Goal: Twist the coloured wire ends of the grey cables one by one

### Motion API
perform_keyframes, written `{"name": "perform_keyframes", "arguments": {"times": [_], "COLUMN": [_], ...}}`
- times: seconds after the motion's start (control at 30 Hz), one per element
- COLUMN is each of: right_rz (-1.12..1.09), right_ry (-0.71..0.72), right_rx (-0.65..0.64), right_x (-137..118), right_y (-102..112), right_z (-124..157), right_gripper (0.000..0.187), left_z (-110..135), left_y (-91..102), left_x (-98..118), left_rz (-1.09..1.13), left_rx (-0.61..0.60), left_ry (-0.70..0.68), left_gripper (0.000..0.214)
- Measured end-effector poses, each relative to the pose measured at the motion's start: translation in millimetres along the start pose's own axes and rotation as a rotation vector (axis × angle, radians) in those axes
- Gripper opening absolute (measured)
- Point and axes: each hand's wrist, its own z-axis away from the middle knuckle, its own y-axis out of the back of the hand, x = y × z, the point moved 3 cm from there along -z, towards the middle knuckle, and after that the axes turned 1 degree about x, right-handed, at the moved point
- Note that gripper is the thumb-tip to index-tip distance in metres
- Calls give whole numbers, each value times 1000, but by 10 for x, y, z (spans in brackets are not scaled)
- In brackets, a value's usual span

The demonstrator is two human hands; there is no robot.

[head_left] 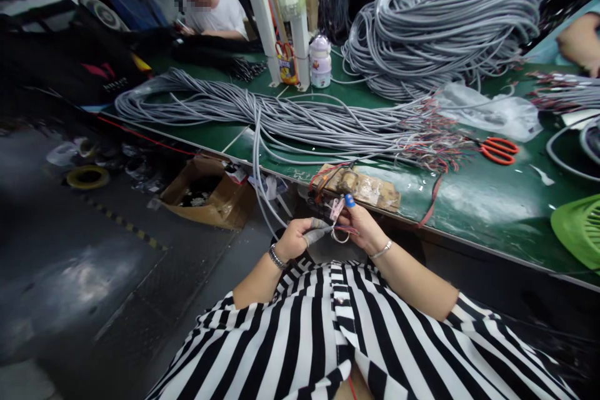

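My left hand [295,239] is closed, its grey-covered fingers pinching thin coloured wires [341,232] in front of my striped shirt. My right hand [363,225], with a blue cap on one fingertip, is closed on the same wires and a small pink-white piece [336,207]. Both hands meet just below the front edge of the green table [478,200]. A grey cable [262,187] hangs from the table down toward my hands.
Long bundles of grey cable [281,115] lie across the table, and a big coil [440,19] sits at the back. Orange scissors [499,150], a green fan [579,228], a brown taped block [360,186] and a cardboard box [206,194] are nearby. Another person [210,6] sits across.
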Motion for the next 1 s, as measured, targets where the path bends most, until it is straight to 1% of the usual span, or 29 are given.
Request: {"name": "perform_keyframes", "arguments": {"times": [0.1, 0.17, 0.33, 0.37, 0.43, 0.5, 0.6, 0.67, 0.83, 0.93, 1.0], "right_rz": [16, 53, 120, 136, 166, 202, 253, 261, 370, 408, 367], "right_ry": [-72, -99, -129, -140, -165, -222, -322, -338, -261, -208, -201], "right_rx": [29, 34, 13, 4, -36, -122, -269, -309, -292, -241, -185], "right_x": [30, 45, 91, 104, 128, 154, 175, 161, 110, 110, 128], "right_y": [61, 103, 181, 192, 203, 195, 155, 119, 3, -61, -80], "right_z": [38, 77, 184, 207, 260, 321, 419, 469, 537, 556, 549], "right_gripper": [55, 55, 60, 61, 60, 58, 55, 53, 49, 44, 43], "left_z": [45, 101, 327, 368, 430, 463, 467, 445, 359, 323, 311], "left_y": [24, 41, 47, 58, 96, 134, 153, 140, 66, 27, 18], "left_x": [42, 103, 290, 307, 305, 271, 227, 224, 212, 164, 143], "left_rz": [-23, -40, -88, -113, -164, -199, -225, -255, -343, -364, -358], "left_rx": [-50, -70, -220, -220, -168, -112, -84, -82, -91, -110, -109], "left_ry": [-39, -91, -249, -272, -294, -285, -259, -253, -250, -222, -202], "left_gripper": [35, 35, 29, 27, 26, 26, 25, 23, 25, 24, 24]}}
